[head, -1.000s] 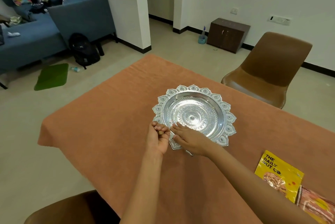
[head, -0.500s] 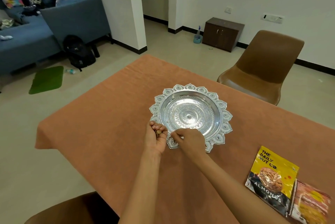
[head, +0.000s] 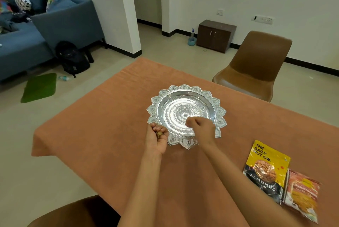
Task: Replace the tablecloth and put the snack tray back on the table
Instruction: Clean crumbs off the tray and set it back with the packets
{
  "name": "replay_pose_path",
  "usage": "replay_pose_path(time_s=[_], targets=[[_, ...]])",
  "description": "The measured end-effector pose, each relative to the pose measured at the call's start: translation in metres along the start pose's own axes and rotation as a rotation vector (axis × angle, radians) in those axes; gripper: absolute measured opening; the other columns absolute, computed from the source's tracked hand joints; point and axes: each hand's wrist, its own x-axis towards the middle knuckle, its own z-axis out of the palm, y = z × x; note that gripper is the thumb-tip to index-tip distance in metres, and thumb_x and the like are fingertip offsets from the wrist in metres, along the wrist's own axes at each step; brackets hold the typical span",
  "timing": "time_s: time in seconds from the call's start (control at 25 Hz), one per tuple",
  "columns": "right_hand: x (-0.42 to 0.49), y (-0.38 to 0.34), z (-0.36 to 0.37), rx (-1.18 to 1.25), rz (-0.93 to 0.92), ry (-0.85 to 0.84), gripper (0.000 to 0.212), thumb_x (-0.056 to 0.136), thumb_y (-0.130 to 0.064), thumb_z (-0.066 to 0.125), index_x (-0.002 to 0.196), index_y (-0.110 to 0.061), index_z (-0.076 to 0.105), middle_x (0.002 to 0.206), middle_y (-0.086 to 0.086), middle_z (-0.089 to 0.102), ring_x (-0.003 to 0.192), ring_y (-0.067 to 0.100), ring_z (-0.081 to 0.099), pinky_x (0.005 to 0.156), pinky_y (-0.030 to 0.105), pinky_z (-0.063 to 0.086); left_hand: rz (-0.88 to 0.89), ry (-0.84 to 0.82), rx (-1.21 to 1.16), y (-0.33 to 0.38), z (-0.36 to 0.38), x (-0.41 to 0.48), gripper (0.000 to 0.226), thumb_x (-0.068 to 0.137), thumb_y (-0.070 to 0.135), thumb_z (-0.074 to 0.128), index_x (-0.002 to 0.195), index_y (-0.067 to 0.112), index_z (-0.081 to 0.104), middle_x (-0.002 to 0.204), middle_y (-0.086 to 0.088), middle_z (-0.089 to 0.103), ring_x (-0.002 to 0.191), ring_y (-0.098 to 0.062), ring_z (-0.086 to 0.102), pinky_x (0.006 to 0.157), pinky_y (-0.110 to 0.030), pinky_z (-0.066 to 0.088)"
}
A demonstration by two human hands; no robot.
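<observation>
Now over the bowl of the silver snack tray (head: 186, 98), the person's right hand (head: 200, 128) has moved inward from the tray's near rim, where it sat pinched beside the left hand a second ago. The shift suggests small snacks are being carried from palm to tray, one pinch at a time, with the orange tablecloth (head: 102, 125) already spread and the tray already back on the table near its middle. The right hand hangs knuckles-up, fingers curled and bunched downward just above the embossed centre; whether anything is pinched in them cannot be told. The left hand (head: 157, 139) stays at the tray's near-left edge, palm up and cupped, loosely closed around a few small brown nuts (head: 159, 133). Both bare forearms reach forward from the bottom of the frame. An almonds packet (head: 266, 169) and a second orange snack packet (head: 302, 193) lie side by side on the cloth to the right, well apart from the tray.
</observation>
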Motion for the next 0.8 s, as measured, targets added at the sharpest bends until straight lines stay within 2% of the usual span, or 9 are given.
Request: replay_pose_path(time_s=[0.16,0.28,0.4,0.48,0.56,0.64,0.72,0.8], targets=[[-0.019,-0.015,-0.031,0.376,0.126,0.037,0.022,0.087,-0.019,0.065,0.066,-0.02,0.073,0.069,-0.001,0.073,0.069,0.005,0.067,0.063,0.02,0.047,-0.082,-0.033,0.038,-0.031,0.009,-0.022,0.033,0.095,0.007,0.039,0.063,0.016,0.041,0.042,0.006,0.036,0.034,-0.006,0.033,0.039,-0.014,0.035],[-0.046,-0.013,-0.061,0.496,0.106,0.096,0.02,0.088,-0.017,0.063,0.071,-0.016,0.074,0.071,0.001,0.073,0.064,0.002,0.063,0.056,0.013,0.045,-0.184,-0.073,0.162,-0.075,0.019,-0.041,0.032,0.094,0.007,0.04,0.064,0.015,0.04,0.043,0.006,0.035,0.035,-0.006,0.032,0.041,-0.014,0.033],[-0.08,0.006,-0.104,0.49,0.052,0.249,0.026,0.09,-0.01,0.061,0.068,-0.017,0.073,0.065,-0.005,0.07,0.058,-0.001,0.059,0.055,0.012,0.045,-0.305,-0.1,0.304,-0.134,0.019,-0.063,0.03,0.095,0.006,0.039,0.067,0.014,0.039,0.044,0.005,0.034,0.035,-0.006,0.033,0.037,-0.016,0.034],[-0.109,0.027,-0.139,0.48,0.073,0.404,0.025,0.091,-0.008,0.06,0.071,-0.018,0.071,0.064,-0.007,0.07,0.059,0.004,0.06,0.054,0.014,0.046,-0.399,-0.123,0.403,-0.185,0.011,-0.082,0.03,0.097,0.007,0.038,0.068,0.014,0.039,0.044,0.004,0.034,0.035,-0.006,0.034,0.036,-0.016,0.036],[-0.145,0.049,-0.173,0.458,0.104,0.521,0.021,0.092,-0.008,0.059,0.074,-0.01,0.071,0.065,-0.003,0.071,0.059,0.008,0.061,0.053,0.016,0.047,-0.482,-0.17,0.566,-0.237,-0.005,-0.107,0.031,0.098,0.01,0.038,0.067,0.016,0.04,0.043,0.006,0.036,0.035,-0.005,0.034,0.038,-0.017,0.036],[-0.191,0.074,-0.209,0.415,0.131,0.651,0.019,0.091,-0.006,0.059,0.077,-0.003,0.072,0.069,0.005,0.072,0.063,0.009,0.063,0.059,0.019,0.05,-0.604,-0.217,0.731,-0.294,-0.03,-0.142,0.034,0.099,0.013,0.038,0.066,0.018,0.041,0.043,0.007,0.036,0.036,-0.003,0.034,0.039,-0.015,0.037],[-0.246,0.1,-0.242,0.34,0.165,0.785,0.015,0.09,-0.007,0.062,0.081,-0.006,0.074,0.074,0.005,0.073,0.07,0.01,0.066,0.065,0.022,0.053,-0.756,-0.22,0.859,-0.345,-0.063,-0.182,0.033,0.1,0.02,0.039,0.067,0.017,0.044,0.05,0.004,0.042,0.045,-0.005,0.041,0.043,-0.015,0.043],[-0.307,0.127,-0.273,0.244,0.241,0.907,0.011,0.088,-0.012,0.065,0.086,-0.012,0.076,0.08,-0.003,0.074,0.077,0.008,0.069,0.071,0.024,0.055,-0.896,-0.219,1.01,-0.391,-0.103,-0.228,0.032,0.101,0.027,0.041,0.072,0.015,0.051,0.062,-0.001,0.05,0.061,-0.01,0.051,0.055,-0.021,0.05]])
